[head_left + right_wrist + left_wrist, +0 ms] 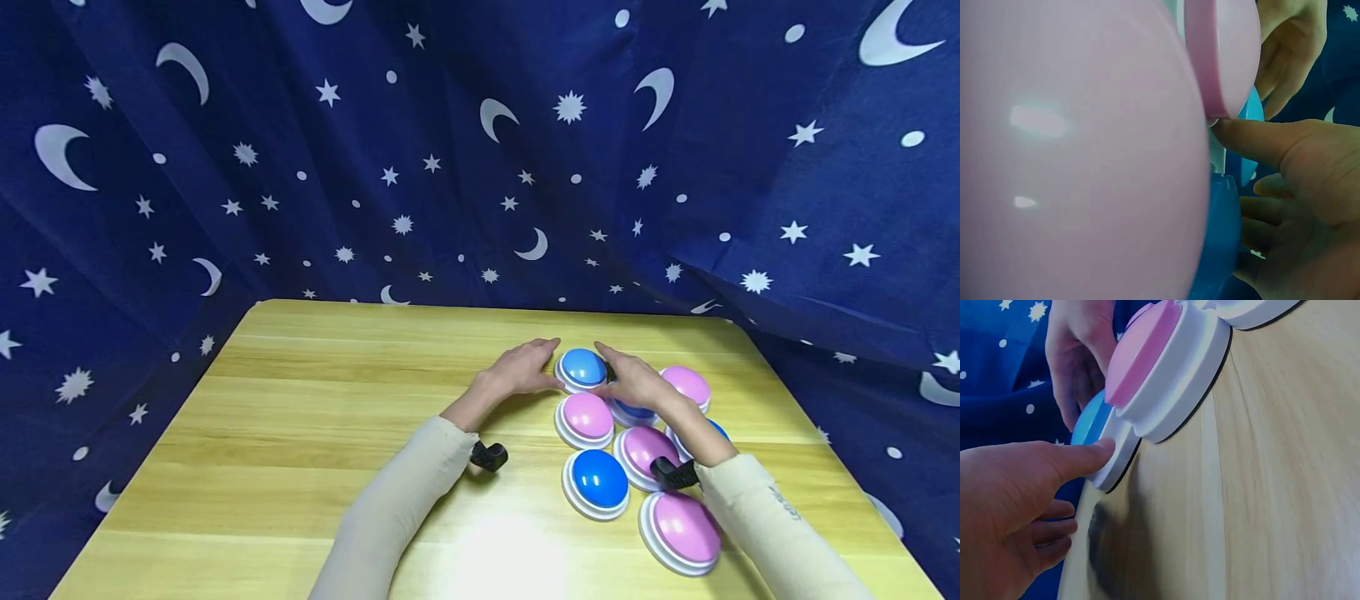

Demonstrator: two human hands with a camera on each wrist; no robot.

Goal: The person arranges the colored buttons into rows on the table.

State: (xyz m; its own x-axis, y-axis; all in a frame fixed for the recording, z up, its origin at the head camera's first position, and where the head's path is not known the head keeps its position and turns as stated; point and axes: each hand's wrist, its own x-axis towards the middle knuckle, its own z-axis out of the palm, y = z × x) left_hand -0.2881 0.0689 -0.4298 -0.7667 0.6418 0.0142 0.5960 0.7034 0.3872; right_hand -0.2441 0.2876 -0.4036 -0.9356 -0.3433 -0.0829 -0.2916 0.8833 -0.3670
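- Fabric (315, 217), dark blue with white moons and stars, hung behind the pale wooden desk (337, 400).
- Left hand (522, 369) curved at the left side of a light-blue domed button on a round white base (583, 367); its fingers were parted, the thumb at the base's edge.
- That light-blue button lay on the desk between both hands, just beyond a glossy pink domed button (587, 417) and, nearer, a royal-blue one (600, 479).
- Right hand (637, 383) had its fingers loosely apart by the light-blue button's right side, partly covering another blue button (636, 412); contact could not be told.
- Three more pink buttons (684, 529) and a blue one (717, 429) lay farther right.
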